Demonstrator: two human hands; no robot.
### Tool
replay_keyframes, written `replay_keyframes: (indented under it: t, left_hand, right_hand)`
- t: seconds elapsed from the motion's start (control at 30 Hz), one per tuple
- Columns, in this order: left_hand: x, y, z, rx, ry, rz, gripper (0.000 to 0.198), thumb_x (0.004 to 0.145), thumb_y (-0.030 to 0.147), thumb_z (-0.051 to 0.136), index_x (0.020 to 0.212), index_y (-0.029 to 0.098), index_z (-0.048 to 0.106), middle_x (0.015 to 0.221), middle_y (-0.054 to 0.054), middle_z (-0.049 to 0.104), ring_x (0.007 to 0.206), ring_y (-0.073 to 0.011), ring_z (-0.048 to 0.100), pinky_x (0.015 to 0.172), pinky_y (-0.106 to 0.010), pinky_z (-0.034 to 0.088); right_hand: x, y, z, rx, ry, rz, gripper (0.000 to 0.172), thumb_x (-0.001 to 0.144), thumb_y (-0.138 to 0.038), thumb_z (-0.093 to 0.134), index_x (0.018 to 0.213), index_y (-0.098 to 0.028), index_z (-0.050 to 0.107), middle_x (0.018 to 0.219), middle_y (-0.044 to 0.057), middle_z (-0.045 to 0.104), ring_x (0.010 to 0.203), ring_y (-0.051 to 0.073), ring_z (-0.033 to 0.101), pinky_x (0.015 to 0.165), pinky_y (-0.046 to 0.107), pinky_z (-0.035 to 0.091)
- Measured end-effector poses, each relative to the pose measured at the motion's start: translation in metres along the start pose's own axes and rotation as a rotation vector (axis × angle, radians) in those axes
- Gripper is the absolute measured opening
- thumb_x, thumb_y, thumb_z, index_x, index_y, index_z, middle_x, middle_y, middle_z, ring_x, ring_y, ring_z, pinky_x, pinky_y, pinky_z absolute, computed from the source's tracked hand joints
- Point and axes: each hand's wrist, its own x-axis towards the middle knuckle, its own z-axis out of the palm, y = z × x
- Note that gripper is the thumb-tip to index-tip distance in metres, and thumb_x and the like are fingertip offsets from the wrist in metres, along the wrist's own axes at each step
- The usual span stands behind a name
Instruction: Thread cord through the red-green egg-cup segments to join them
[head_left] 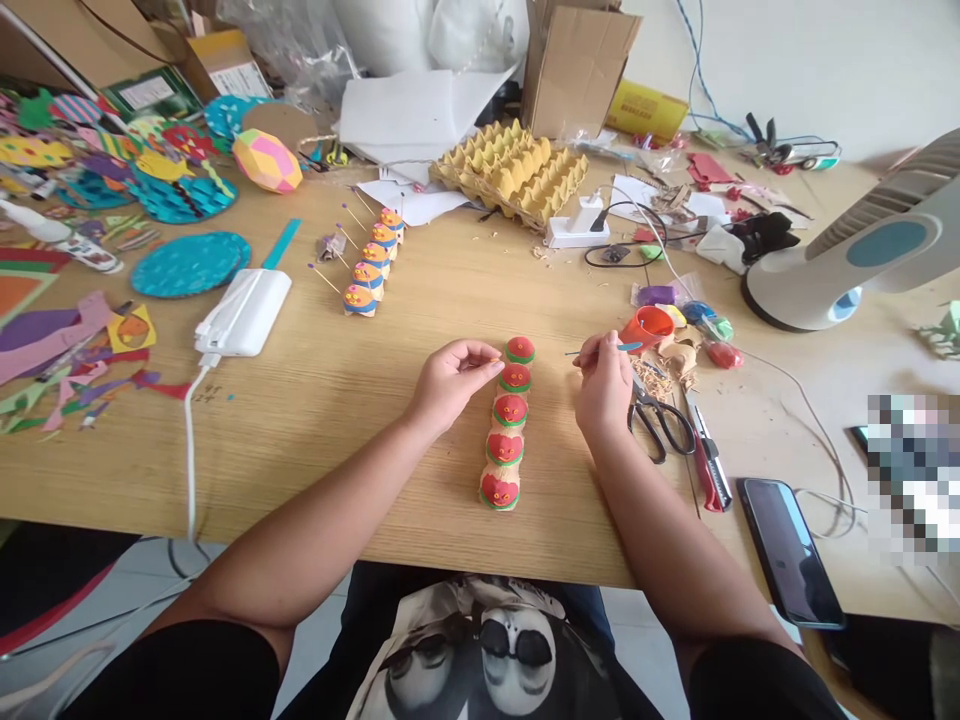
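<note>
On the table in front of me stands a row of egg-carton cups [504,447], their tops covered in red with green rims. Small yellow faces mark the red tops. My left hand [459,385] is beside the far end of the row, thumb and forefinger pinched together near the second cup; whatever is between them is too small to name. To the right of the row, my right hand [606,385] grips a thin blue modelling tool [628,346], its narrow tip pointing left toward the cups.
Scissors [660,420], a red cutter knife [709,455] and a phone [791,550] lie right. Beyond are a red cup [649,327] and a white fan [840,250]. An orange-and-blue carton row [373,262], power bank [244,312] and yellow egg tray [510,170] lie farther off.
</note>
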Motion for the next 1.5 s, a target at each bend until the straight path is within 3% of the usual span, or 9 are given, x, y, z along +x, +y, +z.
replay_keyframes:
  t: [0.23, 0.37, 0.53, 0.67, 0.8, 0.93, 1.07, 1.23, 1.5]
  left_hand:
    - [-0.002, 0.003, 0.000, 0.031, -0.004, 0.031, 0.028, 0.074, 0.038, 0.086, 0.088, 0.017, 0.075, 0.089, -0.004, 0.076, 0.085, -0.0163, 0.070, 0.082, -0.029, 0.055]
    - [-0.005, 0.009, 0.001, 0.106, -0.040, 0.125, 0.025, 0.079, 0.040, 0.083, 0.087, 0.017, 0.075, 0.089, -0.004, 0.075, 0.084, -0.0160, 0.069, 0.079, -0.028, 0.054]
    - [-0.011, 0.020, 0.000, 0.291, -0.083, 0.419, 0.014, 0.088, 0.034, 0.076, 0.083, 0.020, 0.076, 0.082, -0.002, 0.072, 0.079, -0.0135, 0.065, 0.073, -0.026, 0.051]
    - [-0.017, 0.028, 0.000, 0.465, -0.087, 0.635, 0.011, 0.088, 0.030, 0.076, 0.081, 0.021, 0.076, 0.078, -0.001, 0.069, 0.075, -0.0126, 0.062, 0.071, -0.026, 0.050]
    - [-0.021, 0.030, 0.001, 0.565, -0.114, 0.767, 0.004, 0.088, 0.026, 0.076, 0.089, 0.022, 0.076, 0.083, -0.001, 0.071, 0.078, -0.0122, 0.064, 0.075, -0.026, 0.052]
    - [-0.020, 0.029, 0.003, 0.544, -0.164, 0.779, 0.009, 0.090, 0.023, 0.074, 0.098, 0.023, 0.076, 0.093, -0.002, 0.073, 0.086, -0.0126, 0.068, 0.080, -0.026, 0.056]
    - [-0.019, 0.028, 0.002, 0.556, -0.185, 0.781, 0.015, 0.089, 0.020, 0.074, 0.103, 0.024, 0.076, 0.097, -0.002, 0.074, 0.089, -0.0131, 0.069, 0.082, -0.027, 0.057]
    - [-0.020, 0.026, 0.001, 0.548, -0.210, 0.712, 0.013, 0.090, 0.019, 0.072, 0.102, 0.023, 0.077, 0.103, -0.002, 0.079, 0.093, -0.0146, 0.074, 0.085, -0.027, 0.060]
    - [-0.018, 0.024, 0.000, 0.580, -0.197, 0.792, 0.009, 0.090, 0.019, 0.073, 0.094, 0.024, 0.079, 0.097, -0.002, 0.080, 0.087, -0.0142, 0.074, 0.077, -0.026, 0.059]
  right_hand:
    - [-0.010, -0.013, -0.003, -0.209, -0.162, -0.197, 0.042, 0.102, -0.054, 0.044, 0.082, -0.021, 0.062, 0.089, 0.004, 0.060, 0.086, 0.017, 0.057, 0.084, 0.033, 0.047]
    - [-0.018, -0.028, 0.000, -0.256, -0.328, -0.105, 0.039, 0.100, -0.053, 0.047, 0.107, -0.022, 0.070, 0.090, 0.004, 0.065, 0.082, 0.017, 0.059, 0.078, 0.031, 0.047]
    - [-0.026, -0.054, 0.002, -0.293, -0.633, 0.111, 0.043, 0.088, -0.060, 0.065, 0.086, -0.018, 0.073, 0.073, 0.001, 0.060, 0.069, 0.014, 0.051, 0.065, 0.028, 0.037]
    - [-0.029, -0.055, 0.002, -0.121, -0.815, 0.355, 0.049, 0.081, -0.064, 0.070, 0.077, -0.016, 0.070, 0.063, -0.003, 0.048, 0.061, 0.010, 0.038, 0.060, 0.028, 0.028]
    - [-0.029, -0.047, 0.005, 0.120, -0.813, 0.573, 0.047, 0.068, -0.059, 0.084, 0.076, -0.014, 0.070, 0.063, -0.003, 0.051, 0.059, 0.008, 0.037, 0.058, 0.027, 0.027]
    - [-0.030, -0.046, 0.008, 0.210, -0.732, 0.673, 0.042, 0.059, -0.046, 0.092, 0.077, -0.015, 0.071, 0.067, -0.003, 0.057, 0.062, 0.008, 0.043, 0.059, 0.026, 0.032]
    - [-0.028, -0.043, 0.007, 0.178, -0.713, 0.603, 0.037, 0.060, -0.043, 0.091, 0.075, -0.016, 0.070, 0.067, -0.003, 0.058, 0.064, 0.009, 0.047, 0.063, 0.026, 0.037]
    - [-0.017, -0.035, -0.001, -0.035, -0.758, 0.463, 0.033, 0.064, -0.046, 0.088, 0.072, -0.017, 0.073, 0.068, -0.001, 0.064, 0.070, 0.013, 0.055, 0.070, 0.028, 0.042]
    - [-0.016, -0.036, -0.002, -0.082, -0.766, 0.454, 0.031, 0.063, -0.046, 0.089, 0.073, -0.019, 0.076, 0.071, 0.000, 0.069, 0.069, 0.014, 0.058, 0.070, 0.028, 0.044]
